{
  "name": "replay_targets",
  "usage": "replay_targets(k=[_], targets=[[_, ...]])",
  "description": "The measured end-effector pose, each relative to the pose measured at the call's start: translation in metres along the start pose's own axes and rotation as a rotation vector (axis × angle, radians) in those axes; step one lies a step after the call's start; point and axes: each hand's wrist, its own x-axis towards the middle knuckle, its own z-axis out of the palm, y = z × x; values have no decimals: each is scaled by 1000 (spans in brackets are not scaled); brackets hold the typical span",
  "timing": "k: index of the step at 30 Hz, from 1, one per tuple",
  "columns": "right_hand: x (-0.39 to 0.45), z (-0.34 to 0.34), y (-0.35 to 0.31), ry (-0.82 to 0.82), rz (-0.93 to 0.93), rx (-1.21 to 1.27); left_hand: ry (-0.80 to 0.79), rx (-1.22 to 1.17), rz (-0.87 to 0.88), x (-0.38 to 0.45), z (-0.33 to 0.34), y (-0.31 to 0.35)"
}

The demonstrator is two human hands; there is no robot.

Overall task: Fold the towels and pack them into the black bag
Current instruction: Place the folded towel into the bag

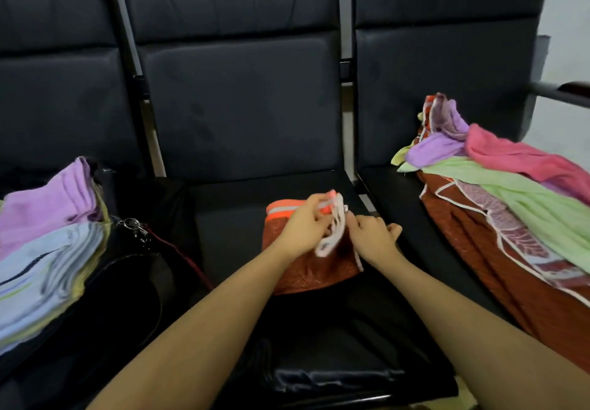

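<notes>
A rust-red towel (306, 269) with an orange band and white edging lies partly folded on the middle black seat. My left hand (303, 227) pinches its white-edged corner, lifted above the towel. My right hand (372, 237) rests on the towel's right edge, fingers curled at the same white edging. The black bag (127, 282) sits open on the left seat, with folded towels (41, 250) in lilac, pale blue and yellow stacked in it.
A loose pile of towels (498, 192) in pink, lime green, lilac and rust-red covers the right seat. Black seat backs (242, 90) rise behind. A metal armrest (562, 92) juts out at far right. A keyring (131, 223) lies on the bag's edge.
</notes>
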Motion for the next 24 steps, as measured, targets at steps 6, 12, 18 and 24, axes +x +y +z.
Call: replay_targets(k=[6, 12, 18, 24], targets=[[-6, 3, -7, -61, -4, -198, 236, 216, -117, -4, 13, -29], [-12, 11, -20, 91, -166, -115, 402, 575, -172, -18, -3, -61], [-7, 8, -19, 135, -141, -87, 108, 850, 59, -14, -5, -80], [-5, 20, -9, 173, -89, -339, -61, 832, -289, -8, 5, -85]])
